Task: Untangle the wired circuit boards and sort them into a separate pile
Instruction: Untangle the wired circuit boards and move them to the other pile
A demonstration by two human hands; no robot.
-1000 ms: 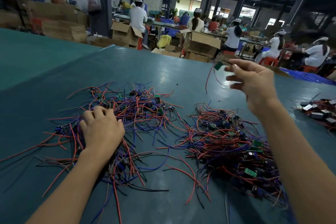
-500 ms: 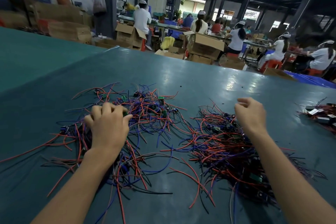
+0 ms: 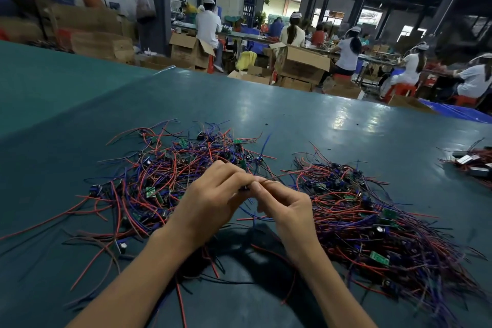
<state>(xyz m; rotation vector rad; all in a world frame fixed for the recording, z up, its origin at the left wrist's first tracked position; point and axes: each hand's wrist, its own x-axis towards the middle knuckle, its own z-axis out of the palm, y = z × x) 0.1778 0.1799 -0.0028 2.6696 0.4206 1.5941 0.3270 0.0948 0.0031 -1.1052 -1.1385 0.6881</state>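
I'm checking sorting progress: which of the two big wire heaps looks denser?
The right heap, beside the right hand: its wires lie tightly packed. The left heap is looser, with strands straggling outward.

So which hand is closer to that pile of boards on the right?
Right. The right hand hovers at that right pile's near edge, pinching wires. The left hand meets it fingertip to fingertip but lies farther off, beside the left tangle.

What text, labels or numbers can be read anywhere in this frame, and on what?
None can be read.
Green boards in the right pile: pale markings, too blurred to read.
Cardboard boxes behind the table: no print legible.
Parts at the far right: too small to tell.
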